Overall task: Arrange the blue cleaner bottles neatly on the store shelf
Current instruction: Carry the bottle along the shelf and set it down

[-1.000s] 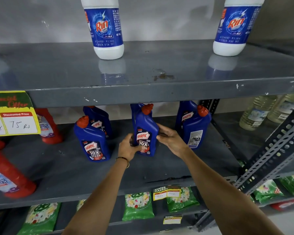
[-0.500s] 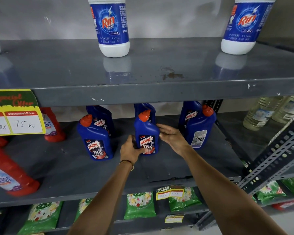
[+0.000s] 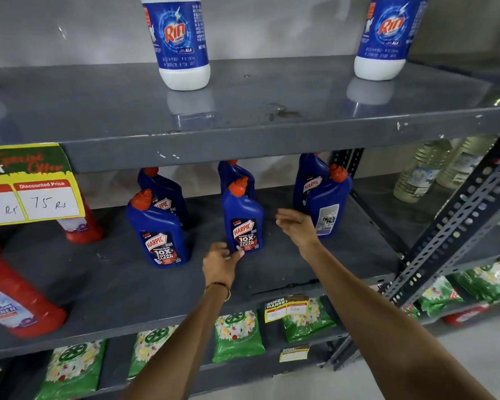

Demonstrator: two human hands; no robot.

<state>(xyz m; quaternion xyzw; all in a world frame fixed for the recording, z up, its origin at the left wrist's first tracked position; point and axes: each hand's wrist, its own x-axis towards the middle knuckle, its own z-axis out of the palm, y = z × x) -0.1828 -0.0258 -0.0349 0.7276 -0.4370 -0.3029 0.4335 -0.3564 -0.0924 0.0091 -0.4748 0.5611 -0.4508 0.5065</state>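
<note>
Several blue cleaner bottles with orange caps stand in three pairs on the grey middle shelf. The front middle bottle stands upright, label facing me, another behind it. My left hand touches its lower left corner with the fingertips, without gripping it. My right hand is open, off the bottle, in the gap between it and the front right bottle, which shows its back label. The front left bottle stands upright with one behind it.
Red cleaner bottles stand at the left under a yellow price sign. Two white-and-blue bottles stand on the upper shelf. Green packets fill the shelf below. A slanted perforated metal brace and clear bottles are on the right.
My right hand has let go of the middle bottle and moved right, opening. My left hand has loosened to a fingertip touch at the bottle's base. The bottle now stands straight.
</note>
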